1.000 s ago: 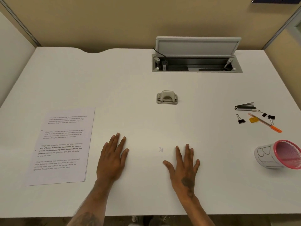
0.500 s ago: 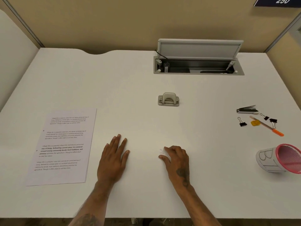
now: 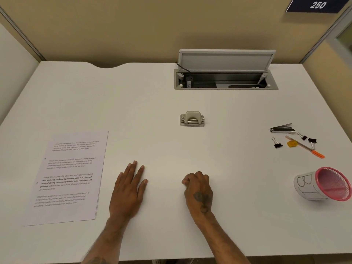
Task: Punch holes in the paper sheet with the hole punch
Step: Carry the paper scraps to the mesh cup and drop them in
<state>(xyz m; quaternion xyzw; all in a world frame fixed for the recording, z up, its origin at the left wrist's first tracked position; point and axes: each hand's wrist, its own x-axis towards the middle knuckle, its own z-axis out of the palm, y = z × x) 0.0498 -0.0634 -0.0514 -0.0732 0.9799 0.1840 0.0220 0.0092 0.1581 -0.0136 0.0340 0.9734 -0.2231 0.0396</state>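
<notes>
Evidently pre-start: neither task item is in hand.

- Hole punch (image 3: 192, 119) sits alone mid-table (image 3: 133, 103), lever up.
- Paper sheet (image 3: 70, 176) lies flat, print up, well to the near-left of the hole punch and not touching it.
- Left hand (image 3: 129, 189) rests palm-down on the near-left of the hole punch, just beside the sheet. Grip wide, fingers straight on the table.
- Right hand (image 3: 198, 189) sits almost straight on the near side of the hole punch, well apart from it. Grip closed, fingers curled under, knuckles up, nothing seen held.

Judgement: the step in hand is the first reach. The next move calls for bringing sheet and punch together. The left hand is better placed for the sheet, the right for the punch. One edge then has to go squarely into the slot before pressing.

Hard to make out:
- whatever lies under the curled right fingers
- the punch's slot and any paper guide, too small to read
- the sheet's small print
- the pink mesh cup (image 3: 327, 184), on its side far right of the hole punch and clipped by the frame edge
</notes>
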